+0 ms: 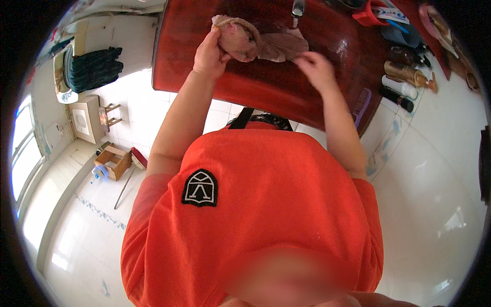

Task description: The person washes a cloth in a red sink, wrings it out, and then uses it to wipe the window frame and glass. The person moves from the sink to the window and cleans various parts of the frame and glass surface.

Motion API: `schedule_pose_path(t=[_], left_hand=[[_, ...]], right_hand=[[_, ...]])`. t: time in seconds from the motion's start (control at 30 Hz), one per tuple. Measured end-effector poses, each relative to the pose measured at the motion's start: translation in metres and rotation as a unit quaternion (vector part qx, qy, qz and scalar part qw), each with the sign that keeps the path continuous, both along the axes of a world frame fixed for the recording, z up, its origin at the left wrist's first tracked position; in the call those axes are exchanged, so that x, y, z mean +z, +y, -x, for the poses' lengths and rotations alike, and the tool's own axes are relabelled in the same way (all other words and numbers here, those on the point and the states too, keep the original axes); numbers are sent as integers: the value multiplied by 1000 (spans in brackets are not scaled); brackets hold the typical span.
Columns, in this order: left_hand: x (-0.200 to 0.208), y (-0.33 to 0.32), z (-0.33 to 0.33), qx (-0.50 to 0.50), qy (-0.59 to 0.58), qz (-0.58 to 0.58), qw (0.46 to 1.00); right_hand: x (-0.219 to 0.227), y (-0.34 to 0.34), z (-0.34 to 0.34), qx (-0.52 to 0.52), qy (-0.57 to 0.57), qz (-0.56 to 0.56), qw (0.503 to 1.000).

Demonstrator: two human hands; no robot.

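A greyish-pink cloth (281, 46), seemingly a wet towel, stretches between both hands over a glossy dark red counter (189, 74). My left hand (208, 57) grips its bunched, folded end, the thumb up against the edge. At the flatter right end, my right hand (318, 70) is slightly blurred, with its fingers pinched on the cloth's lower corner. Just beyond the cloth is a metal faucet (298, 9); I cannot tell whether water runs from it.
A purple comb (362, 105) lies at the counter's right edge. Several bottles, one a gold pump bottle (409, 74), stand to the right, near a red container (369, 15). Dark clothing (96, 69), a small stool (112, 115) and a cardboard box (113, 161) are at the left.
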State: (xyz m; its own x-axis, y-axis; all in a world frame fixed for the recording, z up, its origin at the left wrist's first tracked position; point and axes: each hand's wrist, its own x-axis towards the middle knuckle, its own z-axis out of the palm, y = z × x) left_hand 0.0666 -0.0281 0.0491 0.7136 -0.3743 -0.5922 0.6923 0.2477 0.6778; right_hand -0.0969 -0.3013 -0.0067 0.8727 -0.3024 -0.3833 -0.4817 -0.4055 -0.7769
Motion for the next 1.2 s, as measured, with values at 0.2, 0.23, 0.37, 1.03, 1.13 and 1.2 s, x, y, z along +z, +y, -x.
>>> schedule_pose_path(t=[0.2,0.23,0.37,1.03,1.13,1.2], left_hand=[[63,-17,14,-52,-35,32,998],[65,-15,11,-59,-54,39,996],[44,6,-14,-48,-216,0,975],[85,-4,-7,-195,-205,135,950],[50,13,-12,-117,-220,4,968],[43,15,-12,-95,-204,-30,974]], right_hand=[[22,87,-34,66,-127,-84,986],[24,83,-35,78,-120,-133,981],[26,62,-27,5,-87,-270,959],[28,62,-7,-71,-114,-326,936],[33,44,-4,-192,-80,-261,943],[37,30,1,-191,-49,-199,960]])
